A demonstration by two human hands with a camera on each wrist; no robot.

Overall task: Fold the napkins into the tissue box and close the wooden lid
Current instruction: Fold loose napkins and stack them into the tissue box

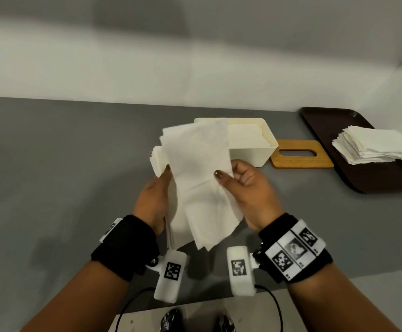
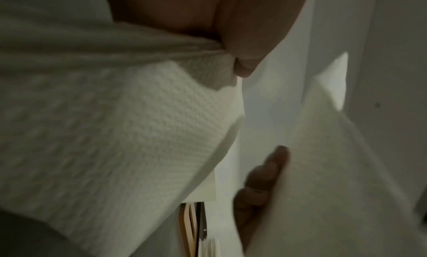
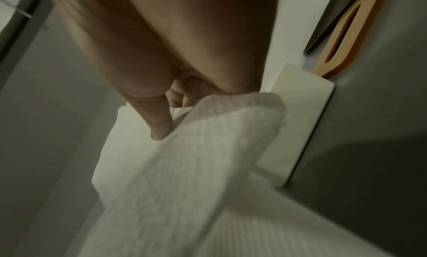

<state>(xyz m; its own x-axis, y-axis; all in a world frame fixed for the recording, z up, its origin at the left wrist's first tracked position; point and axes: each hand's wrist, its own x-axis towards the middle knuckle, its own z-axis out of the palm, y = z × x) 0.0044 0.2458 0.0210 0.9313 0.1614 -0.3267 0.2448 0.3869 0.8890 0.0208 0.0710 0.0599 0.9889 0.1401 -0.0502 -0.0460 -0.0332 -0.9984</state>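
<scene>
- Napkins: white embossed sheets, a bundle held up above the tabletop at centre frame; the front sheet hangs unfolded and creased, its lower corners reaching toward the wrists.
- Left hand: centre-left of the head view, gripping the left edge of the bundle, thumb on the front face, fingers hidden behind the paper.
- Right hand: centre-right, pinching the right edge of the front sheet, thumb pressed on the paper, fingers curled behind.
- Tissue box: cream, rectangular, lid off, standing on the tabletop just behind the held bundle; folded white napkins lie inside; its left part is hidden by the held paper.
- Wooden lid: flat on the tabletop, right of the box and touching or just beside it, oval slot facing up.
- Tray: dark brown, upper right of the frame, its near edge beside the lid.
- Napkin stack: white squares piled on the tray, slightly fanned.
- Wrist bands: black, with printed marker tags, one on each forearm at lower frame.
</scene>
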